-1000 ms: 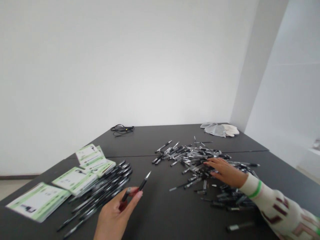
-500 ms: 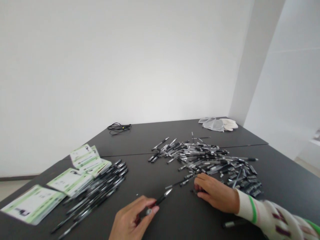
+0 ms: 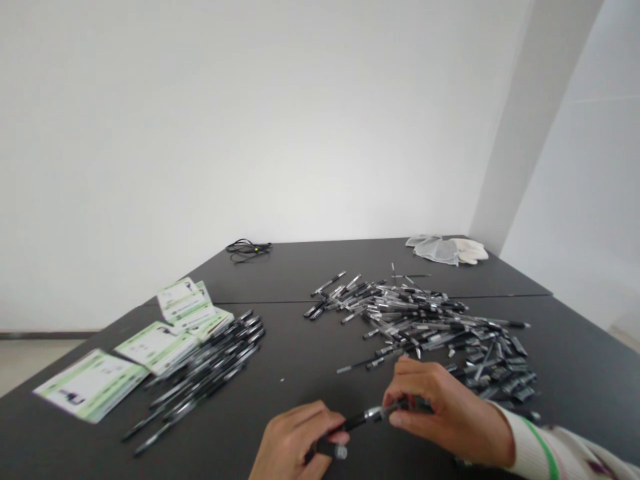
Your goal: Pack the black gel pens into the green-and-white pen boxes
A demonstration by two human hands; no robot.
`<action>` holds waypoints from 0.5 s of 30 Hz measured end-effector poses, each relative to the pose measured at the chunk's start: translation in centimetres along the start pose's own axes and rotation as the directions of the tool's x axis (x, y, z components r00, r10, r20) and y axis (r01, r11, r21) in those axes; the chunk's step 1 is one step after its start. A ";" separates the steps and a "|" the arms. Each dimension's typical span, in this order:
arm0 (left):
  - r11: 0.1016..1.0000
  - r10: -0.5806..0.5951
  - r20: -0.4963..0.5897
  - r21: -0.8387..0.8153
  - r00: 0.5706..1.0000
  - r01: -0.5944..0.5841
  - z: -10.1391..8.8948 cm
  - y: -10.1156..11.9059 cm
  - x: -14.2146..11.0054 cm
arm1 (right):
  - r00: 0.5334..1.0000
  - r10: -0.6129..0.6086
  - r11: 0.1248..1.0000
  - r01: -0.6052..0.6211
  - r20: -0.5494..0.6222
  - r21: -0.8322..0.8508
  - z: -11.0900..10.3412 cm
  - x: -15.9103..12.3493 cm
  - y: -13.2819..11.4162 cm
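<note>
My left hand (image 3: 303, 440) is closed around a black pen (image 3: 356, 421), whose shiny silver tip points up to the right. A short dark cylinder with a pale end (image 3: 341, 452) juts out below the same fingers; I cannot tell whether it is part of that pen. My right hand (image 3: 440, 407) pinches a dark pen cap (image 3: 417, 403), partly hidden by the fingers, at the pen's tip. Whether the cap has slid over the tip is too blurred to tell. Beyond the right hand spreads a loose heap of pens and caps (image 3: 415, 313).
On the left lies a row of black pens (image 3: 215, 377) beside stacks of green-and-white cards (image 3: 95, 383). At the dark table's (image 3: 320, 260) far side are a coiled black cable (image 3: 249, 249) and, to the right, white gloves with mesh cloth (image 3: 450, 250). A pale wall stands behind.
My right hand has lifted from beside the heap and come to the pen tip with the cap. The left hand has moved right and down with its pen. The view has shifted slightly.
</note>
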State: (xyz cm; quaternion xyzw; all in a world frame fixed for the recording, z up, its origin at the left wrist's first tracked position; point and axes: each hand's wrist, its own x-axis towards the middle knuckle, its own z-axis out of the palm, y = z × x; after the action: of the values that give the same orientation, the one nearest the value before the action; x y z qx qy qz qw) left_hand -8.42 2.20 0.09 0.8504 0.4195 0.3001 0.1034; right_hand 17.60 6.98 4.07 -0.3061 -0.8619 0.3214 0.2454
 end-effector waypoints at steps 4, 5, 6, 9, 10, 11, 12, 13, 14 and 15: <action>0.999 -0.041 0.010 -0.018 0.999 0.041 0.0 0.0 0.1 | 0.999 0.043 0.999 -0.043 -0.008 0.000 -0.2 0.1 0.0; 0.999 -0.046 0.008 -0.022 0.999 0.046 0.0 0.0 0.1 | 0.999 0.051 0.999 -0.051 -0.003 0.001 -0.2 0.2 0.0; 0.999 -0.048 0.011 -0.025 0.999 0.048 0.0 0.0 0.2 | 0.999 0.052 0.999 -0.052 0.006 -0.001 -0.3 0.2 0.0; 0.998 -0.050 0.029 -0.040 0.998 0.051 0.0 0.1 0.3 | 0.999 0.031 0.999 -0.031 0.037 -0.011 -0.3 0.3 0.1; 0.998 -0.051 0.034 -0.044 0.998 0.053 0.0 0.2 0.3 | 0.999 0.027 1.000 -0.027 0.042 -0.012 -0.3 0.4 0.1; 0.997 -0.053 0.042 -0.047 0.998 0.055 0.1 0.2 0.3 | 0.999 0.024 1.000 -0.023 0.043 -0.013 -0.1 0.4 0.0; 0.998 -0.049 0.047 -0.048 0.998 0.052 0.1 0.3 0.3 | 0.999 0.016 1.000 -0.015 0.048 -0.011 0.1 0.4 0.0; 0.998 -0.037 0.050 -0.047 0.998 0.040 0.2 0.4 0.3 | 0.998 0.003 1.000 -0.003 0.055 -0.008 0.3 0.5 0.0; 0.999 -0.023 0.051 -0.044 0.998 0.025 0.3 0.4 0.4 | 0.998 -0.010 1.000 0.011 0.062 -0.004 0.5 0.5 -0.1; 0.999 -0.008 0.048 -0.040 0.999 0.010 0.3 0.5 0.4 | 0.998 -0.023 1.000 0.023 0.066 0.001 0.7 0.6 -0.1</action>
State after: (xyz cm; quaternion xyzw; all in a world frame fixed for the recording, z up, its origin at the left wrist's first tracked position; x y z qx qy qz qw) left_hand -7.74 2.22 0.17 0.8531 0.4147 0.2876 0.1321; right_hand 16.74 7.01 3.83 -0.2853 -0.8730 0.3285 0.2202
